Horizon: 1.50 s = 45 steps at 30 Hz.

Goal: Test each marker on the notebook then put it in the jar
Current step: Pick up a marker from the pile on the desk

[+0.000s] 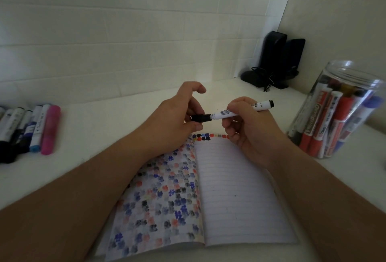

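Observation:
My right hand (pixel 248 128) holds a white marker (pixel 223 113) with a black end, level above the top edge of the open notebook (pixel 236 195). My left hand (pixel 179 119) pinches the marker's black cap (pixel 200 118), which sits at the marker's left end. The notebook's left page is covered with coloured ink blots; its right page is lined, with a row of coloured blots along the top. A clear jar (pixel 342 113) at the right holds several red, blue and black markers. More markers (pixel 31 128) lie in a row at the left.
The white desk (pixel 100 136) meets a white tiled wall behind. Two black speakers (pixel 279 59) with a cable stand in the back right corner. A pink marker (pixel 51 130) lies at the right end of the left row.

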Each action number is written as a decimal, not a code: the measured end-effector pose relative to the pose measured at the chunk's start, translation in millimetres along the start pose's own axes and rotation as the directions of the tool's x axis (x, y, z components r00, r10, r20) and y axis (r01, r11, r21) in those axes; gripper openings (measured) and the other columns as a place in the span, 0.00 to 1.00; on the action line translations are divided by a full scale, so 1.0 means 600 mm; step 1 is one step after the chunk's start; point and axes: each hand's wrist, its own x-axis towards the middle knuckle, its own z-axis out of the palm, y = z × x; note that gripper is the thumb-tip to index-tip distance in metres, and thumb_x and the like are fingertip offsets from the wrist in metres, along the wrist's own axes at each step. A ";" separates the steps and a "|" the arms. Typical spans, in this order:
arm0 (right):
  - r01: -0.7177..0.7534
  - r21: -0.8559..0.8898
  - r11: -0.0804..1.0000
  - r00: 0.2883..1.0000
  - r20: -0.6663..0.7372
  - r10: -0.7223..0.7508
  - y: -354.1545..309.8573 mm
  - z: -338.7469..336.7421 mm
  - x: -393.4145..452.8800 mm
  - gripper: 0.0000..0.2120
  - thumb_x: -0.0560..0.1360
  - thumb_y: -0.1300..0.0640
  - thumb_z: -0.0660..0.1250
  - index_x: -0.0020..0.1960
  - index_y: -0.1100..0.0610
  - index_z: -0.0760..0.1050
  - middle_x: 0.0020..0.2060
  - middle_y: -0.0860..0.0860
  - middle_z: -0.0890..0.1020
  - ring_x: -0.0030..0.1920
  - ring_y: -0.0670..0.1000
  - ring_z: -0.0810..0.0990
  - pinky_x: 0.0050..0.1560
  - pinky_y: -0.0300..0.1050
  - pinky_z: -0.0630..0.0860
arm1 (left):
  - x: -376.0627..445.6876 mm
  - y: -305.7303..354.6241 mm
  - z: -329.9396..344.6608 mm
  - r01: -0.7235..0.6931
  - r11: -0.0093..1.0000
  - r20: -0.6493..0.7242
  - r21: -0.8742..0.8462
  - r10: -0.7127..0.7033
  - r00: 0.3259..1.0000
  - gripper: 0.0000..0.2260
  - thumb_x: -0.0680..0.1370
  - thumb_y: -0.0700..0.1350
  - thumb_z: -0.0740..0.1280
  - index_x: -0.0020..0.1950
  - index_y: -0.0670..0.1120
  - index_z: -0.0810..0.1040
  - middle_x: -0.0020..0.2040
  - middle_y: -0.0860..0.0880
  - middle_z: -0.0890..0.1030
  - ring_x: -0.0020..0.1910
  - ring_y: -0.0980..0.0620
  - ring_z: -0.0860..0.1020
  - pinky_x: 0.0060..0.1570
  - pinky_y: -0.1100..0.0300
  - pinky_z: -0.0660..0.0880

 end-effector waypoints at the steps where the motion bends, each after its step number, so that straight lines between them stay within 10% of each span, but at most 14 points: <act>1: 0.001 0.004 1.000 1.000 0.009 -0.001 0.001 0.001 0.000 0.09 0.83 0.60 0.65 0.43 0.57 0.74 0.33 0.57 0.79 0.30 0.51 0.73 0.29 0.43 0.68 | 0.000 0.001 0.001 -0.001 1.000 -0.007 -0.009 0.001 1.000 0.31 0.77 0.39 0.74 0.68 0.63 0.61 0.50 0.57 0.80 0.50 0.59 0.81 0.53 0.64 0.78; 7: 0.030 0.077 0.997 0.999 -0.016 -0.029 -0.006 -0.007 -0.001 0.18 0.76 0.42 0.68 0.46 0.59 0.77 0.32 0.52 0.77 0.30 0.46 0.72 0.30 0.37 0.71 | -0.002 0.010 -0.001 0.091 0.946 0.013 -0.312 -0.092 0.996 0.18 0.75 0.42 0.77 0.60 0.55 0.76 0.47 0.56 0.85 0.45 0.57 0.84 0.48 0.63 0.80; 14: -0.006 0.103 0.995 1.000 -0.008 0.007 0.005 0.020 -0.005 0.19 0.85 0.45 0.61 0.41 0.56 0.68 0.26 0.52 0.66 0.25 0.48 0.61 0.25 0.41 0.61 | -0.010 0.023 0.017 -0.023 0.984 0.082 -0.177 0.038 0.996 0.17 0.62 0.58 0.80 0.42 0.55 0.77 0.39 0.56 0.83 0.36 0.60 0.80 0.37 0.66 0.76; 24: 0.059 0.075 0.995 0.998 -0.031 -0.056 0.002 0.032 -0.005 0.16 0.87 0.47 0.58 0.45 0.57 0.66 0.28 0.52 0.65 0.27 0.49 0.59 0.27 0.43 0.60 | -0.011 0.008 0.018 -0.041 0.993 -0.023 -0.111 0.039 0.999 0.15 0.67 0.50 0.82 0.39 0.51 0.76 0.36 0.54 0.80 0.32 0.59 0.74 0.33 0.66 0.71; 31: 0.275 -0.519 0.810 0.961 0.126 -0.246 0.003 0.046 -0.053 0.15 0.86 0.46 0.56 0.50 0.53 0.75 0.43 0.55 0.82 0.43 0.56 0.82 0.46 0.55 0.82 | -0.007 0.017 0.017 -0.036 0.982 -0.133 -0.186 0.012 0.991 0.16 0.68 0.50 0.81 0.37 0.49 0.75 0.35 0.50 0.81 0.33 0.55 0.78 0.34 0.60 0.78; 38: 0.291 -0.553 0.780 0.929 -0.031 -0.369 -0.140 -0.027 -0.112 0.09 0.86 0.55 0.58 0.57 0.51 0.78 0.31 0.52 0.77 0.31 0.51 0.74 0.32 0.44 0.72 | -0.016 -0.015 0.015 -0.080 0.997 0.165 0.008 0.078 0.983 0.14 0.73 0.65 0.73 0.51 0.59 0.80 0.47 0.60 0.79 0.48 0.61 0.78 0.49 0.61 0.77; 45: 0.146 -0.753 0.641 0.830 -0.259 -0.494 -0.325 -0.186 -0.194 0.10 0.85 0.56 0.63 0.55 0.52 0.84 0.41 0.56 0.85 0.36 0.55 0.80 0.39 0.51 0.75 | -0.020 -0.019 0.019 -0.106 0.991 0.229 0.084 0.084 0.970 0.13 0.73 0.64 0.71 0.54 0.61 0.81 0.51 0.62 0.78 0.52 0.66 0.75 0.55 0.66 0.73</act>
